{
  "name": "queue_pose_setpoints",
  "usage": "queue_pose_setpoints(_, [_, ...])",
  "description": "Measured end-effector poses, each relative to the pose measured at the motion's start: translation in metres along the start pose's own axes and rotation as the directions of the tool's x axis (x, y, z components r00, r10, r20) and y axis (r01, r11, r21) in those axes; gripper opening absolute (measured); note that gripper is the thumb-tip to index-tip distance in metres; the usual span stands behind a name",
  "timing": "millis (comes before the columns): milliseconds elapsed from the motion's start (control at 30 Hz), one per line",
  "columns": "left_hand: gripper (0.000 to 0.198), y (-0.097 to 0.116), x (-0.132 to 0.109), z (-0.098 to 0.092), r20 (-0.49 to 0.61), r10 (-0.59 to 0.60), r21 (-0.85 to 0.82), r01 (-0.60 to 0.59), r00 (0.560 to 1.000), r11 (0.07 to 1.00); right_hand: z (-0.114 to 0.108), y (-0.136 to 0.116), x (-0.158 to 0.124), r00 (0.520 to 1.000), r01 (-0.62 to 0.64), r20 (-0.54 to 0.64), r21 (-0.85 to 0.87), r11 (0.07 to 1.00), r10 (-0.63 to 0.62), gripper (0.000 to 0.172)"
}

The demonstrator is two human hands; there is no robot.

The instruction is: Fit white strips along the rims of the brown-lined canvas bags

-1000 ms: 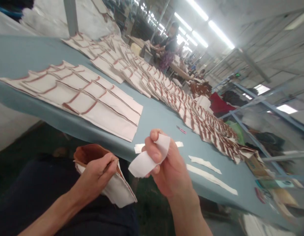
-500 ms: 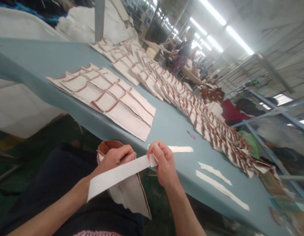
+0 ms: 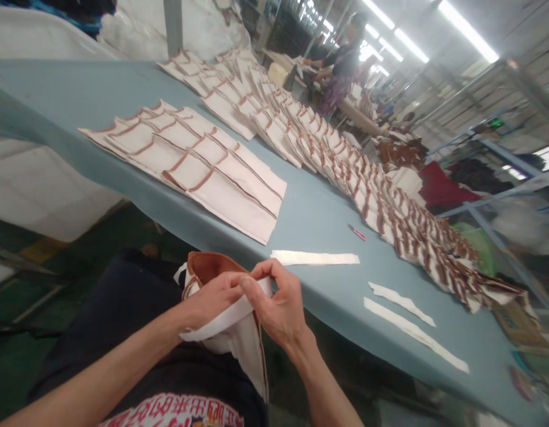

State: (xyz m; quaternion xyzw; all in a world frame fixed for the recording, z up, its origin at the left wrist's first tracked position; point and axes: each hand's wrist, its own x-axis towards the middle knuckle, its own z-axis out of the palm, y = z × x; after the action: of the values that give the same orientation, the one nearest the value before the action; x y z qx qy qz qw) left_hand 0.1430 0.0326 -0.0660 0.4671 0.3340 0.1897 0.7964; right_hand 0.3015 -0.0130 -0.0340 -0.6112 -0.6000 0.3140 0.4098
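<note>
Strip is lying across the bag in the lap, just near of the table. Left hand and right hand are both pinching it at the rim. I'd say it's barely going on yet, with piles lying farther off. Half a second ago it was stretching out long, now it's bunching in close.

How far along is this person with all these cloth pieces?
Done, it seems: rows of trimmed pieces fanned over the table. In hand: left hand and right hand hold a white strip against a brown-edged piece on the lap. Left, perhaps: three loose strips on the table.
</note>
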Motion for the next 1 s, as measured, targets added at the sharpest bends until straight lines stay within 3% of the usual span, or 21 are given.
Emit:
queue_pose_setpoints(167, [0.063, 0.003, -0.008, 0.01, 0.011, -0.062, -0.083, 0.062, 0.998, 0.995, -0.002, -0.003, 0.008, 0.994, -0.053, 0.101, 0.091, 0.994, 0.044, 0.037])
queue_pose_setpoints(367, [0.053, -0.007, -0.017, 0.011, 0.009, -0.144, -0.158, 0.144, 0.989, 0.977, 0.004, 0.006, 0.017, 0.994, -0.097, 0.053, 0.117, 0.988, 0.091, 0.041])
queue_pose_setpoints(700, [0.051, -0.006, -0.027, -0.003, -0.043, -0.164, -0.186, 0.154, 0.985, 0.971, -0.002, 0.002, 0.002, 0.98, -0.066, 0.192, 0.033, 0.997, 0.058, 0.027])
queue_pose_setpoints(833, [0.045, 0.001, -0.03, -0.006, -0.045, -0.13, -0.127, 0.124, 0.99, 0.984, 0.001, 0.003, -0.002, 0.981, 0.113, 0.165, -0.077, 0.991, -0.099, 0.021])
queue_pose_setpoints(1000, [0.042, 0.008, -0.034, -0.003, -0.076, -0.041, -0.016, 0.04, 0.996, 0.999, 0.004, 0.007, -0.009, 0.942, 0.332, 0.126, -0.243, 0.911, -0.309, 0.012])
